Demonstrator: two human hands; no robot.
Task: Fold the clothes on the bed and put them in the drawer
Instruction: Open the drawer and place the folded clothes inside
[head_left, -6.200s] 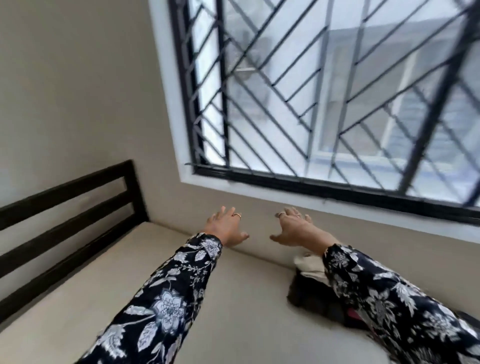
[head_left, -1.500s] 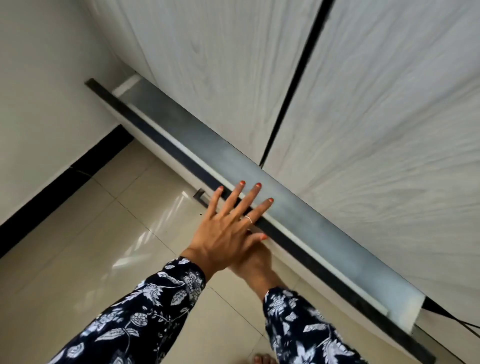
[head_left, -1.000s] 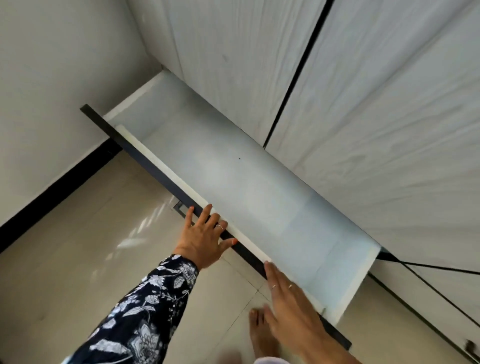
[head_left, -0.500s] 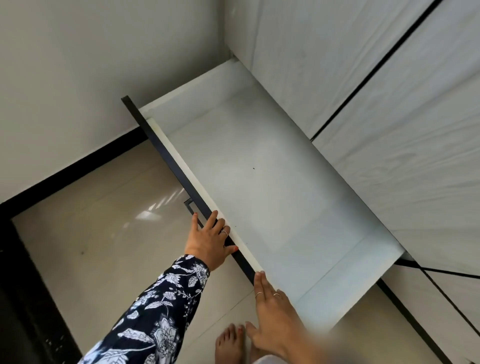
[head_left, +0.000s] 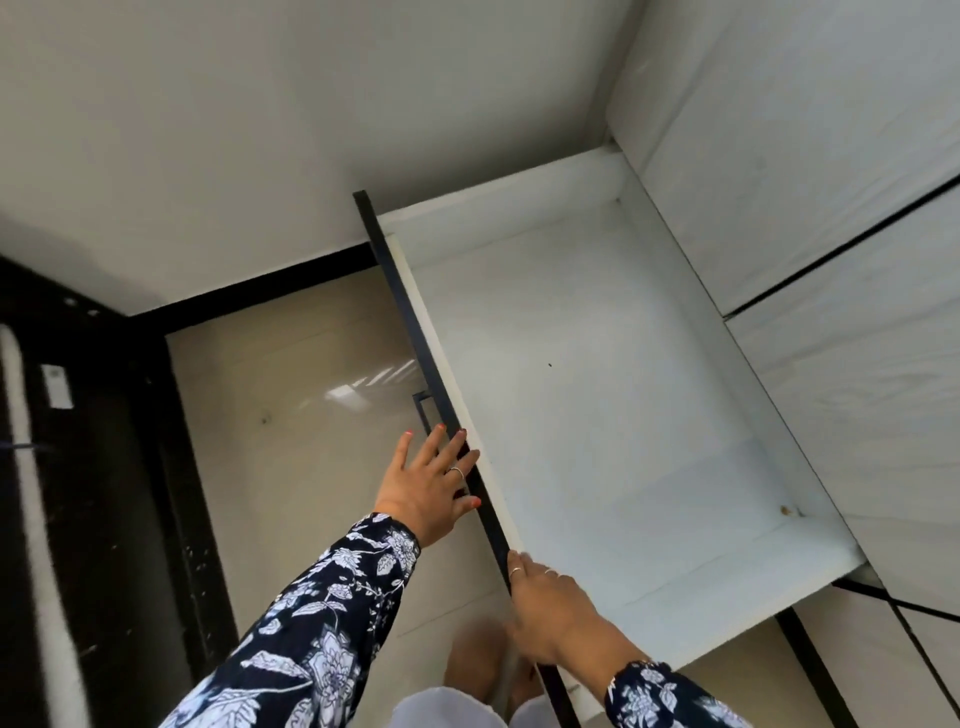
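The wardrobe's bottom drawer (head_left: 597, 389) is pulled far out. It is white inside with nothing in it and has a black front edge (head_left: 415, 322) with a small black handle (head_left: 423, 410). My left hand (head_left: 431, 483) has its fingers straight and spread, touching the black front edge beside the handle. Further along the same edge lies my right hand (head_left: 550, 608), fingers flat on it. No clothes and no bed surface are in view.
White wood-grain wardrobe doors (head_left: 831, 208) rise behind and to the right of the drawer. Glossy beige floor tiles (head_left: 291, 415) lie to its left. A dark piece of furniture (head_left: 104, 467) stands at the far left. My bare feet (head_left: 478, 670) are just below the drawer front.
I turned from the bed to the wardrobe and both hands pulled the drawer out. In the last half second the drawer came a little further out and the view swung right.
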